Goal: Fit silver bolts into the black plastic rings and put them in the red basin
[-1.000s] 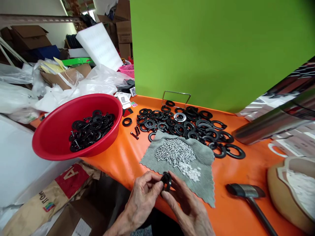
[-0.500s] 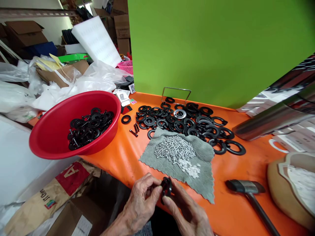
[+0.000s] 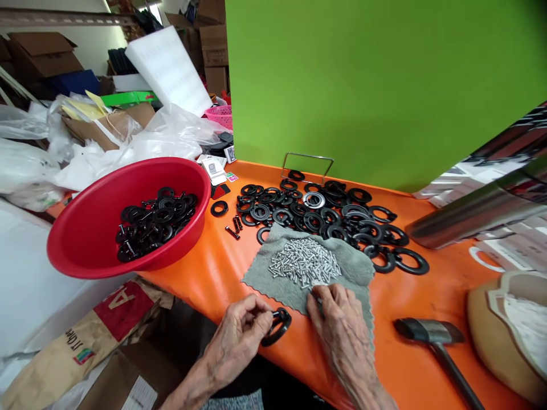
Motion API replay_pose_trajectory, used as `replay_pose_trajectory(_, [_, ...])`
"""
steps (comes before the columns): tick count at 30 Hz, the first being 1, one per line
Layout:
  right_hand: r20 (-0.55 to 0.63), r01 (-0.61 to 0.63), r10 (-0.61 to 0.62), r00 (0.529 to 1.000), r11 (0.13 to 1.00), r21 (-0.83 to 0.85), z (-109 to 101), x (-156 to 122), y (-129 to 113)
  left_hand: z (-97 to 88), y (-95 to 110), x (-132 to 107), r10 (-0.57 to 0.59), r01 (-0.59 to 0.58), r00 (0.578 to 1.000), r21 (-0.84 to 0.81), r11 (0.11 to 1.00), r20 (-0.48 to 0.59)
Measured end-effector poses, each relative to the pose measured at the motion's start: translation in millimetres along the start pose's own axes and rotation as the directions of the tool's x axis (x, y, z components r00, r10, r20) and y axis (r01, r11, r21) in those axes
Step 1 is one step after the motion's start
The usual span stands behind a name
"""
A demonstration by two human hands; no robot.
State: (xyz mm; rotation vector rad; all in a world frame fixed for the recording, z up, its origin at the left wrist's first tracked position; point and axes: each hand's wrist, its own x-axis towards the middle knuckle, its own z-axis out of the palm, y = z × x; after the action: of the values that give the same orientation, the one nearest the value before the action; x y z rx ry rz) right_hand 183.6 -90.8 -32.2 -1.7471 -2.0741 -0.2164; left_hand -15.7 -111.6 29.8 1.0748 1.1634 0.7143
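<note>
My left hand [image 3: 243,327] pinches a black ring [image 3: 270,343] between thumb and fingers, above the table's front edge. The ring is tilted, with a small dark part at its upper side. My right hand [image 3: 345,324] reaches down onto the grey-green cloth [image 3: 262,279], over the spot where small white pieces lie. Its fingers are bent together and their tips are partly hidden, so what they hold cannot be made out. Just beyond these fingers is a heap of small silver pins [image 3: 304,259]. Many black rings [image 3: 314,221] lie piled behind the cloth.
A red basin [image 3: 85,228] with black ring parts stands at the left. To the right are a hammer [image 3: 431,330], a tan tub [image 3: 487,324] and a slanting metal cylinder [image 3: 461,219]. A green panel [image 3: 363,85] closes the back of the orange table [image 3: 205,267].
My right hand has let go of the black ring and moved forward and right onto the cloth, covering the white pieces. My left hand keeps the ring, which now hangs more open to view.
</note>
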Motion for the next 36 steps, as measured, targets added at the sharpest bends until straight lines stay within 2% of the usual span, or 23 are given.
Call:
replay_pose_trajectory(5, [0.057, 0.056, -0.051, 0.997, 0.993, -0.101, -4, 8, -9, 0.1, 4, 1, -0.009, 0.01, 1.0, -0.013, 1.0, 0.024])
replay_pose_trajectory(10, [0.082, 0.081, -0.073, 0.994, 0.991, -0.103, -1, 12, -7, -0.2, 10, 0, 0.016, -0.017, 1.0, 0.068, 0.998, 0.021])
replay_pose_trajectory(14, [0.075, 0.078, -0.076, 0.994, 0.997, -0.026, -2, 17, -3, -1.2, 8, -2, 0.023, -0.025, 0.999, 0.064, 0.998, 0.022])
replay_pose_trajectory(18, [0.03, 0.028, -0.033, 0.999, 0.989, 0.144, -19, 13, -3, -1.7, 8, -3, 0.047, -0.049, 0.999, 0.084, 0.995, 0.022])
replay_pose_trajectory(20, [0.077, -0.112, 0.089, 0.993, 0.913, 0.393, -32, 5, -7, -1.6, 8, -3, 0.051, -0.054, 0.998, 0.111, 0.992, 0.025])
replay_pose_trajectory(22, [0.226, -0.299, 0.198, 0.954, 0.698, 0.651, -44, -6, -14, -1.0, 9, -3, 0.043, -0.047, 0.999, 0.126, 0.991, 0.029])
replay_pose_trajectory(23, [0.299, -0.374, 0.225, 0.927, 0.581, 0.723, -49, -11, -19, -0.6, 9, -2, 0.039, -0.043, 0.999, 0.129, 0.991, 0.034])
replay_pose_trajectory(24, [0.349, -0.423, 0.239, 0.906, 0.503, 0.754, -53, -16, -24, -0.1, 8, -2, 0.037, -0.042, 0.999, 0.133, 0.99, 0.037])
replay_pose_trajectory(26, [0.367, -0.462, 0.286, 0.885, 0.442, 0.769, -59, -23, -33, 1.2, 8, -3, 0.05, -0.056, 0.998, 0.15, 0.987, 0.04])
replay_pose_trajectory(28, [0.326, -0.445, 0.315, 0.891, 0.466, 0.765, -61, -27, -40, 2.5, 8, -4, 0.08, -0.085, 0.996, 0.194, 0.977, 0.033])
replay_pose_trajectory(31, [0.262, -0.379, 0.285, 0.922, 0.53, 0.758, -60, -31, -46, 4.1, 9, -8, 0.142, -0.14, 0.99, 0.285, 0.948, 0.013])
replay_pose_trajectory(36, [0.134, -0.296, 0.294, 0.946, 0.622, 0.725, -56, -42, -50, 6.7, 7, -14, 0.244, -0.21, 0.97, 0.466, 0.859, -0.013])
